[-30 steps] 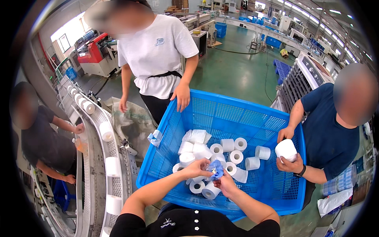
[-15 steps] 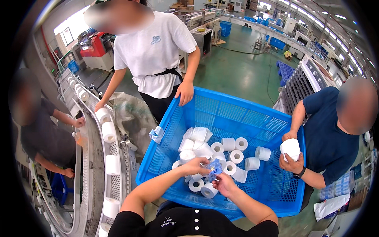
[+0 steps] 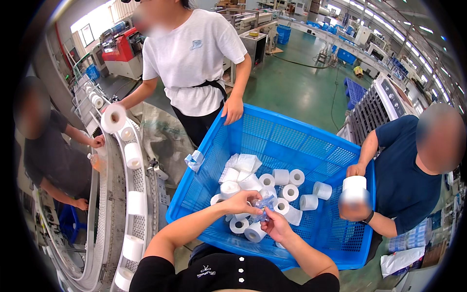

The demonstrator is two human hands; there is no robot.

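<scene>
A crumpled blue and clear plastic wrapper (image 3: 264,204) is pinched between my hands above the big blue crate (image 3: 304,130). My left hand (image 3: 243,202) grips it from the left, its fingers closed on the film. On the near right side, my right hand (image 3: 277,225) is closed on the wrapper's lower part. Whether anything lies inside the film is too small to tell. Under and around my hands, several white toilet paper rolls (image 3: 290,193) lie loose in the crate, some on end and some on their sides. White wrapped packs (image 3: 248,163) sit toward the crate's left.
A curved conveyor (image 3: 150,214) carrying white rolls (image 3: 136,203) runs along my left. Across the crate, a person in a white shirt (image 3: 194,58) lifts a roll (image 3: 113,118). At right, a person in dark blue (image 3: 401,160) holds another roll (image 3: 354,184). Someone else stands beyond the conveyor.
The white-shirted person's hand has raised a roll above the conveyor. The person at right has turned the roll they hold. My hands stay on the wrapper with slight finger movement.
</scene>
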